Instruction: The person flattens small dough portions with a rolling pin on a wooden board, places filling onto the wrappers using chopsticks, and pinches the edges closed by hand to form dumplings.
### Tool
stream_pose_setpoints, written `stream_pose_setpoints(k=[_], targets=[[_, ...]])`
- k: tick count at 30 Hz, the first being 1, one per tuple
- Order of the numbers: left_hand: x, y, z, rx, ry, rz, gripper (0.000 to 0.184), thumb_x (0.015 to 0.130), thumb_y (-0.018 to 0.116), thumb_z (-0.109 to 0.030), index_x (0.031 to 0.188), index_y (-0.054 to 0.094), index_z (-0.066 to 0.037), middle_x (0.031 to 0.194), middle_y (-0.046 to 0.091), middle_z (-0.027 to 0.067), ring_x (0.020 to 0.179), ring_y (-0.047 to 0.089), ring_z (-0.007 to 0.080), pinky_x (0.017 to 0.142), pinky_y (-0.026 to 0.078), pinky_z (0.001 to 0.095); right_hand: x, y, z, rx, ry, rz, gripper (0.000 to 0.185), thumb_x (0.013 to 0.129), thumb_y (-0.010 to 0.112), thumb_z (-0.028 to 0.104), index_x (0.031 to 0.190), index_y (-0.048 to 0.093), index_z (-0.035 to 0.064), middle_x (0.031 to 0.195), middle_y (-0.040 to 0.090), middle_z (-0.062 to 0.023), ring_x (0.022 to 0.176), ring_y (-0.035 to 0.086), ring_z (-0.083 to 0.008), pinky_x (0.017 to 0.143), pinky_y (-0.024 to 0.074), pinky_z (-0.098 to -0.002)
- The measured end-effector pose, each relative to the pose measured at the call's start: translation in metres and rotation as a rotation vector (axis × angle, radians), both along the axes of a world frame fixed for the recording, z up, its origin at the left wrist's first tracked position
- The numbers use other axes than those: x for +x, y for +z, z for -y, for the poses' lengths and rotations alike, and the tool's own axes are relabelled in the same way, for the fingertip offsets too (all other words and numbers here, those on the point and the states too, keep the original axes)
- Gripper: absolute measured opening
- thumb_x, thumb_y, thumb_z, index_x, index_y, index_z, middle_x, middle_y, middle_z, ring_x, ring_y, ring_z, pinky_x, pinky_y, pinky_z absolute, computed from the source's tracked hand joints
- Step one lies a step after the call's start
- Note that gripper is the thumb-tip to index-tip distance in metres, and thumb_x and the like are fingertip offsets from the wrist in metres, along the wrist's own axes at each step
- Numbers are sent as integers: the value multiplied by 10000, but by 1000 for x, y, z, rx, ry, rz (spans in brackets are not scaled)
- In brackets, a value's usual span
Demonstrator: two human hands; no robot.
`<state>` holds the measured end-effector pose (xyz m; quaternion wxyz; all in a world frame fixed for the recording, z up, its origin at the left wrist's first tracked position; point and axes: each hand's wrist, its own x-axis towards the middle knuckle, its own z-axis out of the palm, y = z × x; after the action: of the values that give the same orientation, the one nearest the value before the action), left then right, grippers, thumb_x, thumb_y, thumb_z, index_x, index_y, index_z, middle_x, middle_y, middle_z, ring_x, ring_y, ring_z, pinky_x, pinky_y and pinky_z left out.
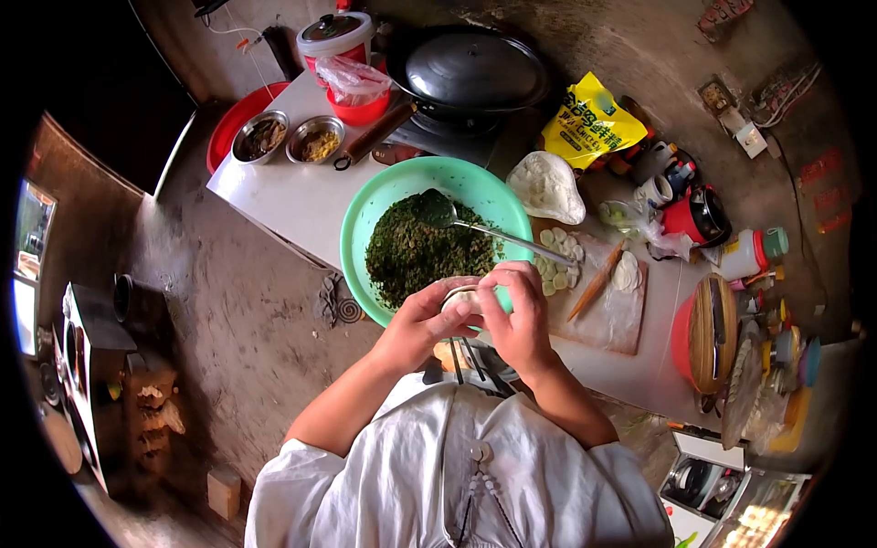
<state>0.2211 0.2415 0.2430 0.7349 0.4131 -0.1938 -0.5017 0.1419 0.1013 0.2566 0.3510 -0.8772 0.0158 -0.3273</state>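
Note:
A pale dumpling (pixel 463 298) is held between my two hands in front of my chest, its dough partly hidden by the fingers. My left hand (pixel 427 315) cups it from the left, while the bent fingers of my right hand (pixel 514 301) pinch its edge. Just beyond the hands stands a green basin (pixel 365 215) with dark green chopped filling (pixel 402 251). A metal spoon (pixel 440 212) rests in the filling, its handle crossing the basin's right rim. Right of the basin are several small dough pieces (pixel 557 260) and a rolling pin (pixel 598 280) on a board (pixel 621 324).
Rolled wrappers (pixel 628 272) lie beside the rolling pin. A bag of flour (pixel 546 187) and a yellow packet (pixel 592 123) stand behind the board. Two metal bowls (pixel 316 142), a cleaver handle (pixel 375 137) and a lidded wok (pixel 475 71) are at the back. Jars crowd the right side.

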Motion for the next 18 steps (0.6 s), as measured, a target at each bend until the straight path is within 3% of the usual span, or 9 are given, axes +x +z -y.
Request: stream_pose_setpoints(k=[3,5,6,7,10,17,18], targets=[[-4,0,0,-35,60,-71,411,921,501,-193,1268,401,5,1091,563,134,871,602,213,775,498,309,-3,-1,2,307,-66,44,139,889,480,47,922,589,-33,857,594,-125,768,570,-237,681,453,-321],[-5,1,0,-135,178,-118,412,920,501,-181,1269,395,10,1075,569,132,819,591,195,742,495,295,-12,-5,5,413,-48,-13,162,892,476,38,939,612,-36,874,611,-123,745,584,-204,650,457,-301],[-6,0,1,-146,208,-138,412,915,510,-172,1266,396,12,1062,571,136,780,586,185,702,494,278,-15,-6,4,442,-50,-27,162,870,532,62,963,628,-30,890,618,-126,756,599,-194,661,471,-292],[-6,0,1,-144,200,-130,412,915,510,-172,1266,396,12,1062,571,136,780,586,185,702,494,278,-17,-5,2,444,-56,-18,162,870,532,62,963,628,-30,890,618,-126,756,599,-194,661,471,-292],[-10,0,5,-207,242,-141,408,904,528,-158,1257,407,7,1035,577,146,749,592,188,678,504,274,-21,2,-1,367,-19,16,260,772,679,103,992,628,-26,904,630,-130,796,623,-213,712,492,-293],[-18,4,15,-252,217,-134,407,896,537,-143,1254,415,9,1016,582,144,771,601,197,693,511,286,-28,9,-1,376,-86,47,197,744,696,60,923,644,-5,863,652,-121,772,643,-228,674,502,-296],[-18,6,15,-238,183,-108,413,899,549,-179,1257,429,-11,1029,579,111,805,570,176,759,478,309,-30,10,-1,375,-91,50,197,744,696,60,923,644,-5,863,652,-121,772,643,-228,674,502,-296]])
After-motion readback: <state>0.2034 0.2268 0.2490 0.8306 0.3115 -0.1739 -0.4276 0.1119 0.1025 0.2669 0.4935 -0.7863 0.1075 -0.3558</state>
